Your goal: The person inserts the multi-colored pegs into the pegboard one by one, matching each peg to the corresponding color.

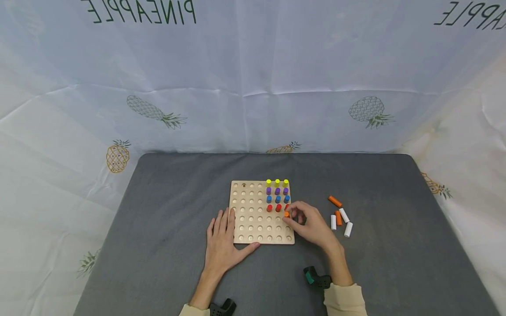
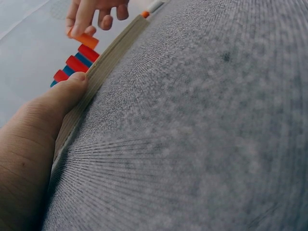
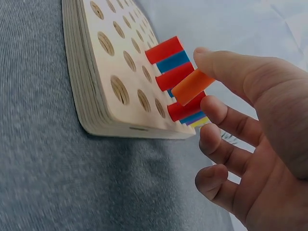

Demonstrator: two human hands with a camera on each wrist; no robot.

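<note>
A wooden pegboard point(image 1: 250, 224) with rows of round holes lies flat on the table. Its back right part bears rows of yellow, purple, blue and red pegs point(image 1: 278, 208), three of each colour. My right hand point(image 1: 314, 226) pinches an orange peg point(image 3: 191, 87) between thumb and index finger, tilted over the board's right side just in front of the red row. The other fingers are loosely curled, as the right wrist view shows. With straight fingers along the board's left edge, my left hand point(image 1: 222, 248) rests on the near left corner, its thumb point(image 2: 72, 89) against the front edge.
Right of the board lie loose pegs: two orange, one of them an orange peg point(image 1: 335, 201) farther back, and three white, one a white peg point(image 1: 348, 229) nearest me. A grey cloth point(image 1: 170, 210) covers the table. Pineapple-print curtains point(image 1: 253, 118) hang behind and at the sides.
</note>
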